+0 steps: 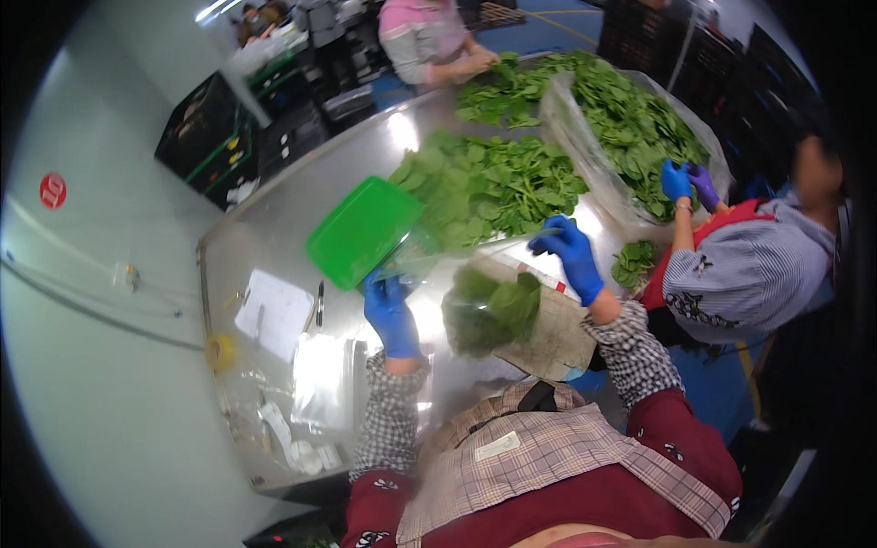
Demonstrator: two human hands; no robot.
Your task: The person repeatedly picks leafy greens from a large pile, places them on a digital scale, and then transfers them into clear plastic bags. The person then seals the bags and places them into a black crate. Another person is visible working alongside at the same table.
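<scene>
A clear plastic bag [438, 259] is stretched by its upper edge between my two hands, with green leaves [493, 305] bunched in its lower part. My left hand [392, 312], in a blue glove, grips one corner beside a green plastic basket [366, 233]. The opposite corner is pinched in the blue-gloved fingers of my right hand [572, 259]. Under the bag lies a worn, beige flat piece [562, 335], its material unclear. Blurring hides the bag's lower outline. Beyond my hands, a pile of loose leafy greens [527, 181] spreads over the metal table [274, 233].
Left of me lie a white paper pad [274, 314], a black pen [320, 305], flat clear bags [322, 383] and a tape roll [220, 353]. A co-worker [747, 267] handles greens in a large plastic sack [582, 137] at right. Another person [428, 44] stands across the table.
</scene>
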